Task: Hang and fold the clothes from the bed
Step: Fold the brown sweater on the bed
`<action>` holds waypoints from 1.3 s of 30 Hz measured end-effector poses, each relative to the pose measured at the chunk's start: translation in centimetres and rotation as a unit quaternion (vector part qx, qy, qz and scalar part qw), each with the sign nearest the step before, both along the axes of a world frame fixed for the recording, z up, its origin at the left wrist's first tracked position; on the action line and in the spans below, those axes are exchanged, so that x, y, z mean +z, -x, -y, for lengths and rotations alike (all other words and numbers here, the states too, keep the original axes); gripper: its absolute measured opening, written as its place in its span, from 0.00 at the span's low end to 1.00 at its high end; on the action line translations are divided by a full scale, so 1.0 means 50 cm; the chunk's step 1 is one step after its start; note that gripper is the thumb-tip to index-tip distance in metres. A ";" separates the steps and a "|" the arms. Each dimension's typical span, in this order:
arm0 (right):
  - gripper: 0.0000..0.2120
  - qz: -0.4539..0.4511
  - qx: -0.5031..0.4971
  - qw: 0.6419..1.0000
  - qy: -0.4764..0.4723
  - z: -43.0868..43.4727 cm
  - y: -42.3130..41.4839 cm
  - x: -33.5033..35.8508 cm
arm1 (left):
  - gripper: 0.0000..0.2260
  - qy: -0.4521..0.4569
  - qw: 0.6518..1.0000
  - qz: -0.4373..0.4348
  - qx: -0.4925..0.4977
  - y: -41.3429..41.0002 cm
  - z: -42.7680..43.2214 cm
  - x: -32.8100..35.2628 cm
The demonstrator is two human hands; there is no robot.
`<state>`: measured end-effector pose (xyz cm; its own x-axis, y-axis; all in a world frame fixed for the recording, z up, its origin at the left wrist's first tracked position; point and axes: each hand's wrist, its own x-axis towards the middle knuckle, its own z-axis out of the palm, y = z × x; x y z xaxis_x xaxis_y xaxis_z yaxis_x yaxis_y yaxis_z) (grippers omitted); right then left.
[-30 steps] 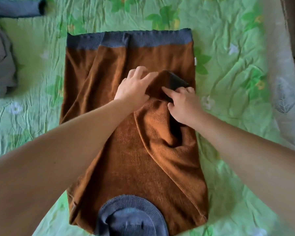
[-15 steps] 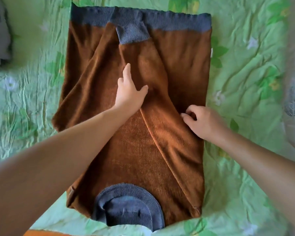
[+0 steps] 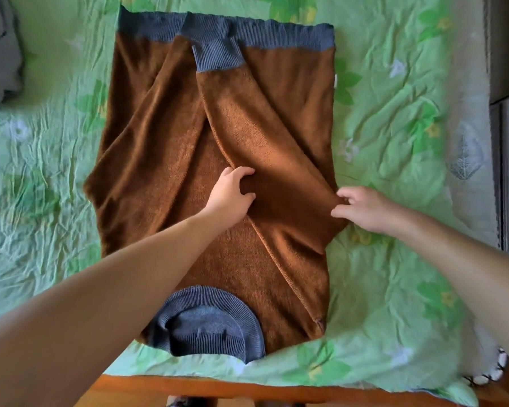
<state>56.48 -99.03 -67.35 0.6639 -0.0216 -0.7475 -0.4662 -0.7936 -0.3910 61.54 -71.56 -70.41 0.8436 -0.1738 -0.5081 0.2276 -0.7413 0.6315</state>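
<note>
The brown sweater lies flat in the middle of the bed. Its grey collar is near and its grey hem is far. One sleeve is folded across the front, with its cuff up by the hem. The left hand curls its fingers and grips the sleeve's edge. The right hand pinches the sweater's right edge. The green flowery sheet spreads wide on both sides. Grey clothes sit far left. The wooden bed edge is nearest.
</note>
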 end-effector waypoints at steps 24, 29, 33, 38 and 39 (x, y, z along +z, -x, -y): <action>0.20 0.063 -0.329 0.936 0.109 -0.190 0.247 -0.056 | 0.34 -0.226 0.896 0.150 -0.351 0.333 -0.226 -0.014; 0.34 0.131 -0.180 0.970 0.101 -0.231 0.325 -0.009 | 0.42 -0.278 0.862 0.167 -0.390 0.370 -0.339 0.020; 0.44 0.196 0.215 0.938 0.188 -0.236 0.426 -0.008 | 0.55 -0.320 0.874 0.142 -0.337 0.416 -0.451 0.047; 0.54 0.154 0.380 0.881 0.236 -0.222 0.430 -0.026 | 0.51 -0.332 0.865 0.109 -0.359 0.427 -0.534 0.024; 0.51 0.164 0.389 0.875 0.236 -0.226 0.423 -0.029 | 0.47 -0.318 0.871 0.113 -0.357 0.423 -0.538 0.016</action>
